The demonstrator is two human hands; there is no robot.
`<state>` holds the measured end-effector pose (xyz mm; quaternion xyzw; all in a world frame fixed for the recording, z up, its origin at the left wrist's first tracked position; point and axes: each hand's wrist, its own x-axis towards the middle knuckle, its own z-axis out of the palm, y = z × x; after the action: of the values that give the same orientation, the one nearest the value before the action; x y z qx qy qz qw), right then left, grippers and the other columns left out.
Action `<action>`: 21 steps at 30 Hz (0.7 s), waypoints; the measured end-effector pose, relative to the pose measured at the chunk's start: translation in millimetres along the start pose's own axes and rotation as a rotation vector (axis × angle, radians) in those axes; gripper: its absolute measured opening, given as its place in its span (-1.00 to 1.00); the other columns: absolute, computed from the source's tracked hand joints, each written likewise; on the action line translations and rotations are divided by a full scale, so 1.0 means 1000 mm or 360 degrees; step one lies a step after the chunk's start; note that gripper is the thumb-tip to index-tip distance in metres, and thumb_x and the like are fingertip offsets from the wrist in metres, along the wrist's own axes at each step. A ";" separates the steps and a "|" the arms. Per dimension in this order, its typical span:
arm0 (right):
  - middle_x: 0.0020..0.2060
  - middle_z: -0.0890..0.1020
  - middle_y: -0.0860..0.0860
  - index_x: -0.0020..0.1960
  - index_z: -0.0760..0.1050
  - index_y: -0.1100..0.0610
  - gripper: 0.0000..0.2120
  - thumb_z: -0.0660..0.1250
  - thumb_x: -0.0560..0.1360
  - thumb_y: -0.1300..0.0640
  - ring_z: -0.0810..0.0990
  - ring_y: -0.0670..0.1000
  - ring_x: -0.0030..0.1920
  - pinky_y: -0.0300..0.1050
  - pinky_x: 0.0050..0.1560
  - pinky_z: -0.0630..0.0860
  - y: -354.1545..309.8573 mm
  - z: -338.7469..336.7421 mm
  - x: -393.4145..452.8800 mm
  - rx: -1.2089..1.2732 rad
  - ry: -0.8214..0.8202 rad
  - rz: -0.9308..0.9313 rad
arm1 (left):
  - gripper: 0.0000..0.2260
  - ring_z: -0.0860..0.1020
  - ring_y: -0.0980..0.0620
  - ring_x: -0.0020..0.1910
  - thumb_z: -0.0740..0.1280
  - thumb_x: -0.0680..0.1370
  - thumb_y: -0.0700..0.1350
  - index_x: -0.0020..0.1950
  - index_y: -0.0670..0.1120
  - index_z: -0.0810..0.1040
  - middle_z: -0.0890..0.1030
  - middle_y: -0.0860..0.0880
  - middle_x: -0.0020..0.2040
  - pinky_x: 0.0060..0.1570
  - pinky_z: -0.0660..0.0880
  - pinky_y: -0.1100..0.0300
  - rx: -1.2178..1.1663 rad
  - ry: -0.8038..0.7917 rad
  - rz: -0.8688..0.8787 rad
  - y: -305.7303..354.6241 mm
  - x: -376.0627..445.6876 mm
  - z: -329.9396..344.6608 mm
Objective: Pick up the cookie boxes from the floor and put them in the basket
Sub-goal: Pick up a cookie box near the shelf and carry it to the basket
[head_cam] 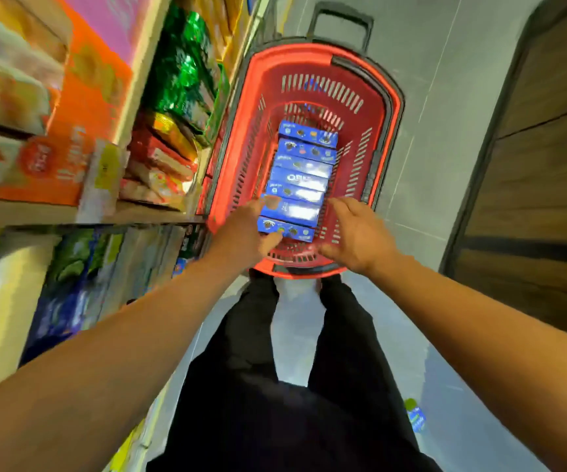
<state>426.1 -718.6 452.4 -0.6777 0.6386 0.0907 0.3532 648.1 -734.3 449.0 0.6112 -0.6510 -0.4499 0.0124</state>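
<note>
head view, supermarket aisle: left hand (248, 229) pinching the near end of the nearest blue cookie box (285, 229), thumb under and fingers over its left corner, right hand (357, 233) spread and empty just beside it, over the red basket (237, 131) on the grey floor (445, 80). boxes lined in a row down the basket's middle, each long axis lying crosswise, left to right, printed faces up. best eased down flat against its neighbour, right hand steadying the free end, before letting go.
</note>
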 end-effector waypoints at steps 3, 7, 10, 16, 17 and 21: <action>0.44 0.33 0.19 0.52 0.19 0.22 -0.12 0.49 0.37 -0.09 0.31 0.21 0.42 0.00 0.44 0.23 -0.008 -0.024 -0.026 -0.0129 0.0037 -0.0135 | -0.48 0.56 -0.14 0.15 0.46 0.39 -0.07 0.32 -0.18 0.48 0.55 -0.18 0.23 0.10 0.34 0.26 -0.0079 0.0156 0.0028 0.025 -0.040 -0.007; 0.42 0.34 0.22 0.51 0.21 0.23 -0.12 0.50 0.36 -0.09 0.32 0.24 0.41 0.02 0.45 0.24 -0.019 -0.042 -0.059 -0.0248 0.0032 -0.0396 | -0.41 0.50 -0.12 0.26 0.40 0.37 0.02 0.34 -0.21 0.47 0.54 -0.22 0.27 0.21 0.19 0.43 -0.0158 0.0394 -0.0112 0.053 -0.098 -0.001; 0.39 0.39 0.22 0.50 0.23 0.22 -0.12 0.51 0.33 -0.10 0.37 0.26 0.37 0.07 0.41 0.29 -0.018 -0.041 -0.077 -0.0339 0.0009 -0.0629 | -0.32 0.46 -0.14 0.32 0.37 0.37 0.09 0.36 -0.28 0.42 0.49 -0.26 0.32 0.26 0.07 0.51 -0.0212 0.0568 -0.0211 0.063 -0.136 0.018; 0.42 0.34 0.24 0.49 0.24 0.25 -0.13 0.48 0.35 -0.12 0.31 0.25 0.41 0.07 0.45 0.22 -0.027 -0.035 -0.116 -0.0539 -0.0114 -0.1060 | -0.42 0.36 -0.02 0.39 0.45 0.47 -0.05 0.43 -0.19 0.35 0.41 -0.14 0.41 0.16 0.04 0.57 -0.0361 0.0996 -0.0582 0.086 -0.226 0.069; 0.40 0.36 0.26 0.47 0.26 0.27 -0.14 0.49 0.34 -0.10 0.34 0.28 0.39 0.10 0.44 0.25 -0.032 -0.031 -0.123 -0.0579 -0.0142 -0.1141 | -0.41 0.31 -0.02 0.43 0.42 0.49 -0.05 0.46 -0.14 0.30 0.35 -0.10 0.46 0.21 0.05 0.53 -0.0386 0.1023 -0.0661 0.087 -0.244 0.080; 0.35 0.41 0.28 0.43 0.31 0.31 -0.14 0.53 0.29 -0.06 0.39 0.30 0.33 0.08 0.39 0.29 -0.068 -0.013 -0.156 -0.0729 -0.0253 -0.1454 | -0.34 0.19 -0.01 0.50 0.40 0.50 0.01 0.52 -0.03 0.20 0.24 -0.03 0.52 0.42 0.09 0.22 -0.0564 0.1257 -0.0980 0.081 -0.315 0.119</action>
<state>459.3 -605.9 576.1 -0.9384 0.2123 0.1158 0.2467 597.0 -424.8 595.0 0.8854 -0.3012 -0.2715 0.2271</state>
